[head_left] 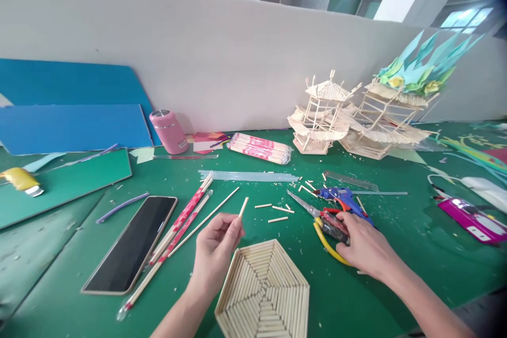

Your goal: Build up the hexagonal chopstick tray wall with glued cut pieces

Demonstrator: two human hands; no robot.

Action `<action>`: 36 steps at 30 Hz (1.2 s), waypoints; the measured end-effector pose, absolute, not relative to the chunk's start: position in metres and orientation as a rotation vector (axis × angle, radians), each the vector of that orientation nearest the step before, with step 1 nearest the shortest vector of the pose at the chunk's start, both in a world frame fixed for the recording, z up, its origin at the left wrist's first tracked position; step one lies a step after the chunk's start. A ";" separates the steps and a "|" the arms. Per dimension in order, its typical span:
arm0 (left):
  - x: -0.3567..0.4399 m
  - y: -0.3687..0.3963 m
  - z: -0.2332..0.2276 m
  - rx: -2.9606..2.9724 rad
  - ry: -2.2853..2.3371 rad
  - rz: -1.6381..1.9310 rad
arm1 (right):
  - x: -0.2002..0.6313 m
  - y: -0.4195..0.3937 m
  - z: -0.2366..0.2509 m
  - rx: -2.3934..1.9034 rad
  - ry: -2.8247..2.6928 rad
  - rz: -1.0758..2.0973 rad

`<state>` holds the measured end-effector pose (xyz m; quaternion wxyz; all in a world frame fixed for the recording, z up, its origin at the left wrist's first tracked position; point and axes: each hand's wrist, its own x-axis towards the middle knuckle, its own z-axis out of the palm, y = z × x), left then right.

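Note:
My left hand (216, 245) pinches a short wooden stick (243, 206) that points up and away, just above a hexagonal panel (264, 290) made of glued sticks lying on the green table (396, 232). My right hand (364, 245) rests over the red and yellow handles of a pair of scissors (317, 216), fingers curled on them. A blue glue gun (344, 198) lies right behind the scissors. Cut stick pieces (277, 211) lie scattered between my two hands.
A phone (132, 243) and wrapped chopsticks (182, 222) lie at the left. Behind are a pink flask (168, 131), a chopstick pack (259, 148), blue boards (71, 116), two stick pavilion models (348, 116) and paper leaves (420, 68). A magenta device (473, 219) sits right.

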<state>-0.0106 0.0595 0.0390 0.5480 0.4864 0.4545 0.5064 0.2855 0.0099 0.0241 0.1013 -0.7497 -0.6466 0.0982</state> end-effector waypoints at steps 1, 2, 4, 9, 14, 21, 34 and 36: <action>-0.011 0.060 0.040 1.144 1.075 1.204 | 0.287 0.010 0.027 -2.216 -1.896 0.330; -0.011 0.060 0.040 1.138 1.072 1.206 | 0.288 0.010 0.030 -2.213 -1.881 0.372; -0.010 0.059 0.041 1.126 1.067 1.201 | 0.289 0.007 0.039 -2.191 -1.856 0.463; -0.011 0.060 0.041 1.086 1.041 1.175 | 0.285 -0.002 0.059 -2.056 -1.771 0.645; -0.010 0.060 0.043 1.046 0.998 1.122 | 0.264 -0.014 0.056 -1.892 -1.598 0.725; -0.005 0.054 0.043 1.042 0.984 1.066 | 0.222 -0.029 0.036 -1.748 -1.565 0.945; -0.003 0.046 0.037 1.016 0.924 1.051 | 0.208 -0.034 0.008 -1.804 -2.056 0.542; -0.002 0.046 0.039 1.027 0.905 1.046 | 0.203 -0.031 0.014 -1.804 -2.089 0.508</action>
